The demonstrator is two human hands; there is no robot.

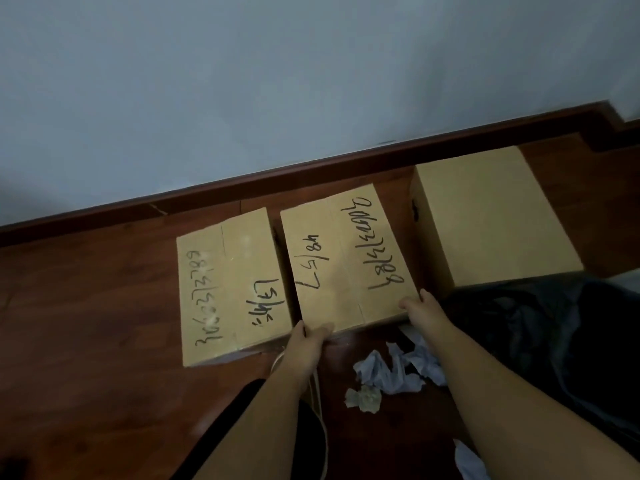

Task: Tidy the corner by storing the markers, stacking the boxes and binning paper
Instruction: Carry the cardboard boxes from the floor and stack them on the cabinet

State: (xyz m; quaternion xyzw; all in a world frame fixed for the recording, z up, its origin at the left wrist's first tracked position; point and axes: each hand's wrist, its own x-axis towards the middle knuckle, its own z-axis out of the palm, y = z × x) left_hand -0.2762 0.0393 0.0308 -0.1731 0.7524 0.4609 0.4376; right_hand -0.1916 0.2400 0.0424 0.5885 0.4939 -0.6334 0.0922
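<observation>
Three cardboard boxes stand in a row on the wooden floor by the wall. The left box [230, 289] and the middle box [346, 258] carry black handwriting on top; the right box [491, 216] is plain and taller. My left hand [308, 337] grips the near left corner of the middle box. My right hand [420, 306] grips its near right corner. Crumpled white paper [398, 368] lies on the floor just in front of the boxes, between my forearms. No markers are visible.
A black bin bag [554, 341] lies at the right, next to the plain box. A smaller paper wad [363, 398] and another scrap [467, 459] lie nearer me. A pale cord [317, 403] runs under my left arm. Dark skirting lines the wall.
</observation>
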